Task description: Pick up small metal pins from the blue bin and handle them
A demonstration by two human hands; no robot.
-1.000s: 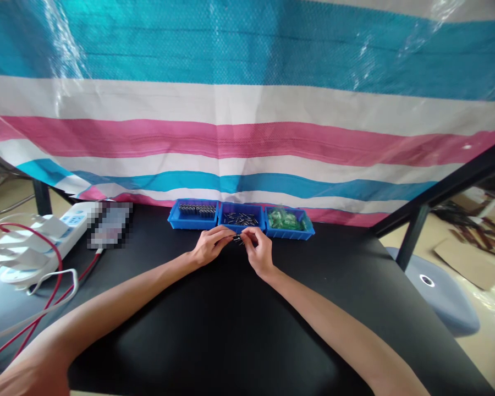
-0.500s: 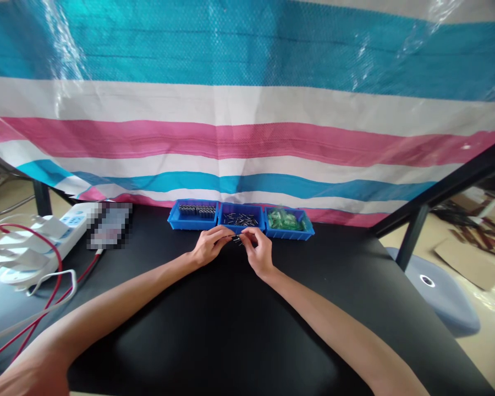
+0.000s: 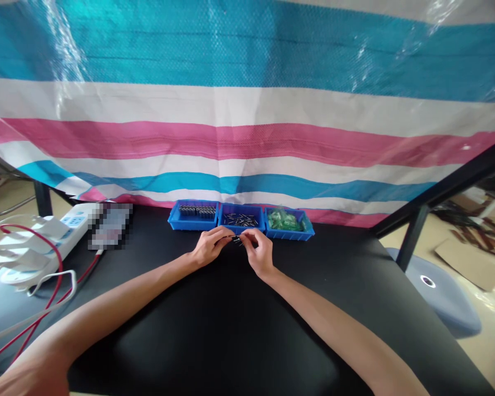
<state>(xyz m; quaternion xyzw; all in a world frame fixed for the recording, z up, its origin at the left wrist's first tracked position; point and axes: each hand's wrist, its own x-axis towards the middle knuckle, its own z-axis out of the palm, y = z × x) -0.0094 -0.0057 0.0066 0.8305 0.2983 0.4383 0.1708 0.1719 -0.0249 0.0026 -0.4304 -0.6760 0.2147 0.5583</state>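
My left hand (image 3: 209,246) and my right hand (image 3: 259,254) meet just in front of the middle blue bin (image 3: 241,227), their fingers pinched. Between the fingertips is a small dark piece with thin metal pins (image 3: 237,240). Both hands grip it, the left at one end and the right at the other. Fingers cover much of it, so its exact kind does not show. Loose metal pins (image 3: 243,221) lie scattered in the middle bin. In the left blue bin (image 3: 193,224), dark round parts (image 3: 197,210) sit in rows.
A right-hand blue bin (image 3: 291,234) holds green plastic packets (image 3: 286,220). On the black table (image 3: 214,330), at left, are a white power strip (image 3: 72,225) with plugs, red and white cables and a blurred-out device (image 3: 110,225). A striped sheet (image 3: 247,140) hangs behind.
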